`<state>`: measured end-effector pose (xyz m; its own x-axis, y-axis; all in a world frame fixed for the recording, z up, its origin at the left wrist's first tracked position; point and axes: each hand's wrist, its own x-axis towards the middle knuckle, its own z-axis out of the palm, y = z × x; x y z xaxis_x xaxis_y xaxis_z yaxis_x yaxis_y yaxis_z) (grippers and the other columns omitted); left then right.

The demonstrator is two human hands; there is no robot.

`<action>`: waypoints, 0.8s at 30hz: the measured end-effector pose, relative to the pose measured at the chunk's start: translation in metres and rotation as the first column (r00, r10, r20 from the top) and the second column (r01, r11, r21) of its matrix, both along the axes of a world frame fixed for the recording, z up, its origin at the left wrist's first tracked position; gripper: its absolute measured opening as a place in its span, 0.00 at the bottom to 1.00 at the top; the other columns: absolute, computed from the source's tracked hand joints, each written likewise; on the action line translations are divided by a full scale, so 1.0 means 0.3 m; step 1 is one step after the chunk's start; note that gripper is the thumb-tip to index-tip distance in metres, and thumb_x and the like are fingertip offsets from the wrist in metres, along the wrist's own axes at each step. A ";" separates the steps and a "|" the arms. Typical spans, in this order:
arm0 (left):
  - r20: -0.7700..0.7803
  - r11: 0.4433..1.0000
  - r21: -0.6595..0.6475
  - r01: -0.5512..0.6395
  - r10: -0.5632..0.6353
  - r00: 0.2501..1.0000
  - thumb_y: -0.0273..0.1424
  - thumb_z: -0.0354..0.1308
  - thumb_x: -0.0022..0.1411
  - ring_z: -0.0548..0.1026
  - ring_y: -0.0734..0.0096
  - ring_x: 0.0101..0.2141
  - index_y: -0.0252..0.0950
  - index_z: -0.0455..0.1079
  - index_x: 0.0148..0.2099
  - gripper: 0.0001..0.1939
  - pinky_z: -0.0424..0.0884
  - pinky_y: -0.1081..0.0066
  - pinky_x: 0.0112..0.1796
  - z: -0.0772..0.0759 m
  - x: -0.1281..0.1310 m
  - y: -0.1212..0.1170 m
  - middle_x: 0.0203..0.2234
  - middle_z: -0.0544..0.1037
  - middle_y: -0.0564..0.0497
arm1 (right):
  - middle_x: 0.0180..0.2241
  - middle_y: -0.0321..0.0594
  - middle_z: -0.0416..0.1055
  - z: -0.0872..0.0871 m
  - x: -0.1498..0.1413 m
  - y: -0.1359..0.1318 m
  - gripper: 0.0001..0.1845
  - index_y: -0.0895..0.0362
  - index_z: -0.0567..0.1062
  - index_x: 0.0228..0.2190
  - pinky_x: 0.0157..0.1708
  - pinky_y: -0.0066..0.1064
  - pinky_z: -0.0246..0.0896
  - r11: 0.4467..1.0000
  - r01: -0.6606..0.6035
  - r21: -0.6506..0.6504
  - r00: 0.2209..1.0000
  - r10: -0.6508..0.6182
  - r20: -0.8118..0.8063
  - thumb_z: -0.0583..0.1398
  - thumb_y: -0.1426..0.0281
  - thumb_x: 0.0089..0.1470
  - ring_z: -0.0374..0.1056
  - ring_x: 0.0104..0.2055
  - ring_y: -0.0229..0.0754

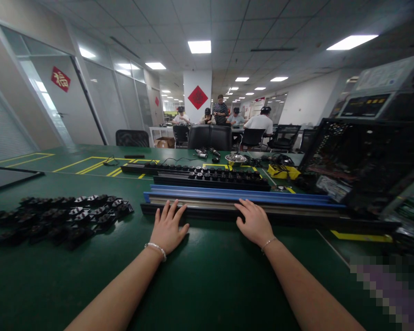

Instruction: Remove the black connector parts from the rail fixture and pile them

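Observation:
My left hand (169,228) is open, fingers spread, its fingertips at the near edge of a long black rail (207,212) that lies crosswise on the green table (207,276). Farther right, my right hand (254,221) is open too, with its fingertips at the same rail; its thumb hangs a little apart. Neither hand holds anything. Just behind the black rail lies a long blue rail (234,195). Left of my left hand, several small black parts with metal pieces (77,212) sit in rows on the table.
Behind the rails, more black strips (210,180) carry small parts. A metal bowl (236,158) and a yellow tray (283,172) stand farther back. At right rises an open black case (365,161). A dark flat panel (8,178) lies far left. Several people sit at a distant table.

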<state>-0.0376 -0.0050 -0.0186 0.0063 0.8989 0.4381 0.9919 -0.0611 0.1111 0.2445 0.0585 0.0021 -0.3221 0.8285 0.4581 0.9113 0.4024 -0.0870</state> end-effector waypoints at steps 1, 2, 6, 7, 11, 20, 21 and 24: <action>0.005 1.000 -0.008 -0.009 0.009 1.000 0.41 0.50 0.59 0.45 0.52 0.64 0.47 0.54 0.63 0.30 0.46 0.44 0.58 -0.002 -0.004 -0.003 0.64 0.53 0.49 | 0.54 0.40 0.66 0.008 0.014 0.009 0.22 0.54 0.73 0.48 0.56 0.39 0.49 1.000 -0.004 0.002 1.000 0.004 -0.024 0.51 0.68 0.51 0.58 0.57 0.44; 0.012 1.000 -0.009 -0.016 0.016 1.000 0.42 0.50 0.59 0.45 0.52 0.64 0.47 0.53 0.63 0.30 0.46 0.44 0.58 -0.002 -0.005 -0.004 0.64 0.53 0.48 | 0.52 0.41 0.69 0.017 0.034 0.022 0.21 0.54 0.74 0.46 0.55 0.39 0.51 1.000 0.003 0.007 0.999 -0.003 -0.050 0.50 0.68 0.53 0.60 0.55 0.43; 0.026 1.000 -0.017 -0.007 0.007 1.000 0.41 0.46 0.62 0.48 0.54 0.63 0.44 0.56 0.62 0.27 0.48 0.46 0.59 0.010 -0.002 0.002 0.63 0.56 0.46 | 0.47 0.45 0.71 0.057 0.187 0.091 0.21 0.58 0.74 0.46 0.51 0.38 0.55 0.972 0.227 0.067 0.961 -0.212 -0.177 0.49 0.69 0.54 0.64 0.50 0.45; 0.027 1.000 -0.024 -0.003 0.004 1.000 0.40 0.45 0.63 0.49 0.55 0.63 0.43 0.57 0.62 0.26 0.48 0.46 0.59 0.015 -0.001 0.003 0.63 0.56 0.47 | 0.49 0.48 0.70 0.064 0.245 0.107 0.23 0.60 0.72 0.48 0.50 0.40 0.55 0.943 0.321 0.083 0.933 -0.300 -0.199 0.49 0.69 0.54 0.63 0.51 0.48; 0.030 0.999 -0.033 0.010 -0.009 1.000 0.38 0.46 0.62 0.51 0.56 0.62 0.43 0.58 0.61 0.25 0.51 0.48 0.58 0.025 -0.003 0.009 0.61 0.59 0.47 | 0.57 0.61 0.58 0.055 0.529 0.154 0.30 0.67 0.66 0.53 0.49 0.47 0.49 0.748 0.662 0.048 0.734 -0.635 -0.239 0.49 0.62 0.54 0.52 0.58 0.58; 0.049 0.999 -0.013 0.034 -0.033 0.998 0.38 0.48 0.61 0.50 0.56 0.62 0.42 0.57 0.61 0.26 0.51 0.48 0.59 0.011 0.000 0.028 0.61 0.60 0.46 | 0.57 0.70 0.54 -0.005 0.956 0.213 0.40 0.63 0.64 0.56 0.38 0.48 0.46 0.672 0.712 -0.203 0.597 -0.732 -0.328 0.59 0.56 0.44 0.49 0.60 0.58; 0.050 0.999 -0.016 0.035 -0.034 0.998 0.38 0.47 0.61 0.50 0.56 0.62 0.42 0.57 0.62 0.26 0.51 0.48 0.59 0.011 -0.001 0.029 0.60 0.60 0.46 | 0.57 0.70 0.53 0.000 0.955 0.213 0.41 0.64 0.64 0.56 0.38 0.48 0.46 0.668 0.709 -0.226 0.597 -0.739 -0.313 0.59 0.56 0.44 0.49 0.60 0.59; 0.047 0.999 -0.030 0.033 -0.032 0.998 0.38 0.47 0.61 0.50 0.56 0.63 0.42 0.57 0.62 0.26 0.50 0.48 0.59 0.013 -0.002 0.028 0.61 0.60 0.46 | 0.58 0.69 0.52 0.015 0.929 0.210 0.41 0.67 0.64 0.56 0.37 0.47 0.46 0.633 0.722 -0.280 0.572 -0.773 -0.274 0.59 0.57 0.44 0.51 0.59 0.62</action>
<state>-0.0382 0.0033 -0.0147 0.0160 0.9116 0.4108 0.9832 -0.0891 0.1596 0.5233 0.1216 0.0066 0.5925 0.7564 0.2773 0.7775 -0.4468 -0.4426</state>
